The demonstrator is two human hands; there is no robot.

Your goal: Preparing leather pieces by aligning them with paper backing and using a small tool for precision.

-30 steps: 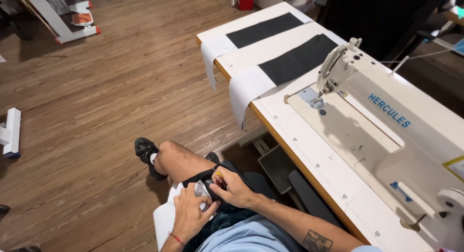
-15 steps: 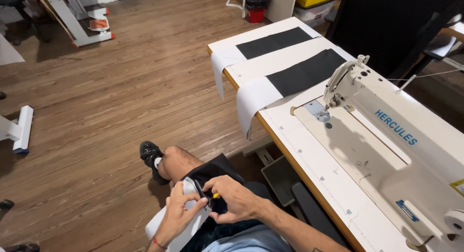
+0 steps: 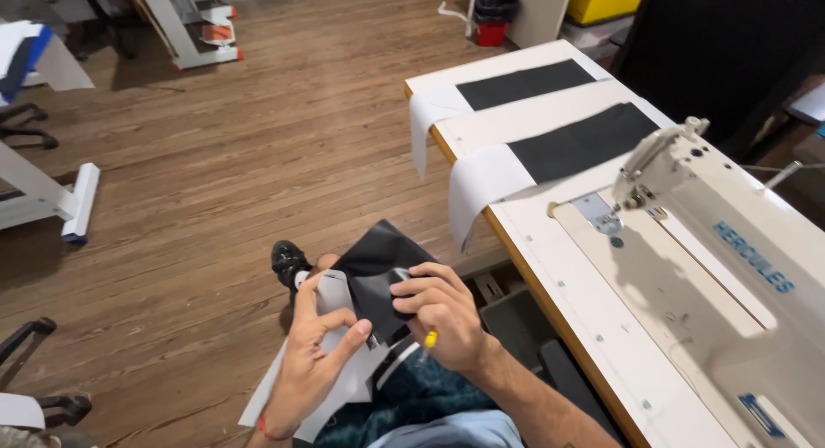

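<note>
Step in hand, as judged: working black fabric piece (image 3: 378, 272) over lap; left hand (image 3: 314, 362) pinches its white backing sheet (image 3: 331, 298), right hand (image 3: 443, 315) grips black edge plus small yellow-handled tool (image 3: 427, 341); next calls for steady pinch, careful tool point

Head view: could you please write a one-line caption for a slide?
Seated beside a sewing machine, left hand and right hand hold black fabric with white backing over the lap.

Black fabric piece (image 3: 378, 272), white backing sheet (image 3: 344, 388), cream sewing machine (image 3: 713, 268), brown wooden floor (image 3: 215, 173).
</note>
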